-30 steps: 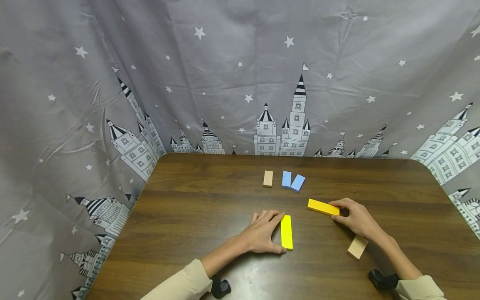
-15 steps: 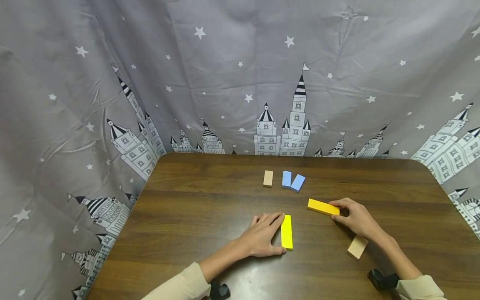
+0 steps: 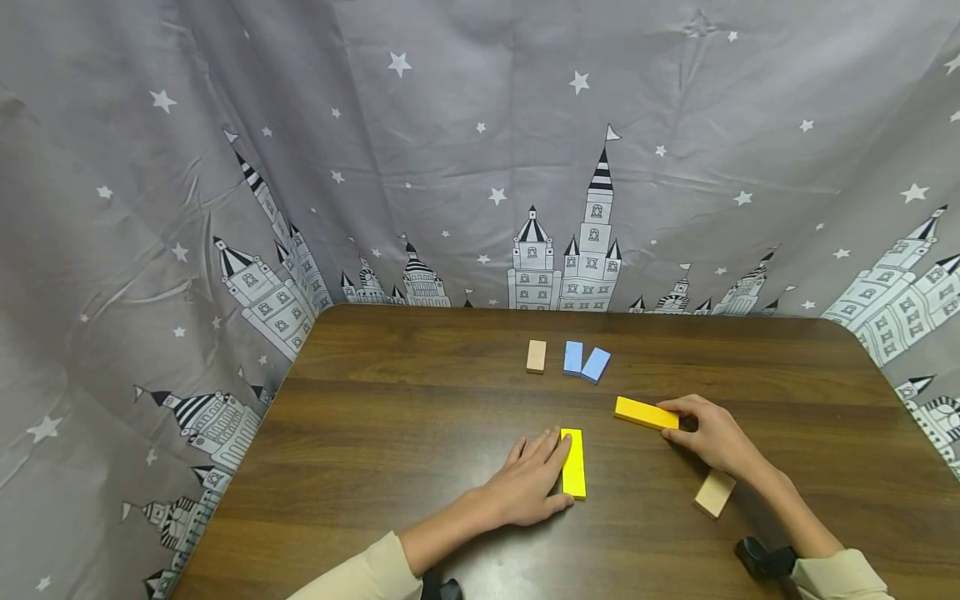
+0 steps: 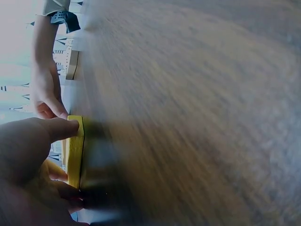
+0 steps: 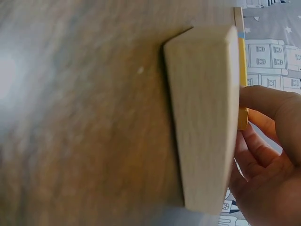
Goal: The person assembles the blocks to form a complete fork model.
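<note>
A bright yellow wooden block (image 3: 574,467) lies flat near the table's middle, its long side pointing away from me. My left hand (image 3: 521,485) holds it, thumb at the near end and a finger at the far end. In the left wrist view the thumb (image 4: 63,128) presses on the end of that yellow block (image 4: 74,162). Farther right, an orange-yellow block (image 3: 643,413) lies at a slant. Its right end is pinched between thumb and fingers of my right hand (image 3: 712,435). A plain wood block (image 3: 715,493) lies under the right wrist, large in the right wrist view.
Toward the back of the brown table (image 3: 405,400) lie a small plain wood block (image 3: 536,357) and two blue blocks, one straight (image 3: 573,357) and one tilted (image 3: 596,365), close together. A grey curtain (image 3: 450,167) with castles and stars hangs behind the table.
The left hand's fingers have spread a little and shifted on the bright yellow block, and its wrist has dropped slightly. The right hand and all the blocks look still.
</note>
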The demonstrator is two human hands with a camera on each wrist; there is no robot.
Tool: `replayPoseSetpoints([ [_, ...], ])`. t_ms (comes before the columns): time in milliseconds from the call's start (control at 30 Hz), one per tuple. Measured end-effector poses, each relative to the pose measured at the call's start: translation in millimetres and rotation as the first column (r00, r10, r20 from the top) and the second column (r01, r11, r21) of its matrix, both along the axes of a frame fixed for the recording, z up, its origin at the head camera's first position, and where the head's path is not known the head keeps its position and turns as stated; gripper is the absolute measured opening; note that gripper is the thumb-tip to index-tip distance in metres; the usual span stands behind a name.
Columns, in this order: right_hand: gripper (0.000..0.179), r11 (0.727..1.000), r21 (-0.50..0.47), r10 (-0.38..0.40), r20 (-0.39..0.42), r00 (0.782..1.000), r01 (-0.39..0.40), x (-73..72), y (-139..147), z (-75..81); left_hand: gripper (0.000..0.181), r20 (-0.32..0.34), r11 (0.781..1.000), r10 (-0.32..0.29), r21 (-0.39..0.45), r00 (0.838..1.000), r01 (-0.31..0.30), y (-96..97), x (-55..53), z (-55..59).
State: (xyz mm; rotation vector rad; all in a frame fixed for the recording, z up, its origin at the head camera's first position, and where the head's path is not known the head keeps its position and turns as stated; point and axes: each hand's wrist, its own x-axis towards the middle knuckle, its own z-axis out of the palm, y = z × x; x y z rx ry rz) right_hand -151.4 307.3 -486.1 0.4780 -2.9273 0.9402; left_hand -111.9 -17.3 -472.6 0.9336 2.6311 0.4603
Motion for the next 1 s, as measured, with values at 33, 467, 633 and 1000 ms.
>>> replayPoseSetpoints([
  [33,0.038,1.0,0.0,0.001,-0.004,1.0,-0.001,-0.1,-1,0.1,0.078,-0.003,1.0,0.002,-0.002,1.0,-0.002,0.4,0.6,0.1],
  [467,0.039,0.997,-0.064,0.043,-0.025,0.999,-0.045,-11.3,-23,11.7,0.078,-0.014,1.0,0.017,0.019,1.0,-0.017,2.0,1.1,-3.8],
  [633,0.037,0.996,-0.063,0.064,-0.023,0.998,-0.065,-20.2,-38,14.2,0.078,-0.017,1.0,0.019,0.025,1.0,-0.018,2.0,1.0,-4.5],
  [1000,0.035,0.991,-0.076,0.112,0.024,0.993,-0.11,-32.8,-69,9.7,0.078,0.001,0.999,0.016,0.035,1.0,-0.016,1.5,0.1,-3.3],
])
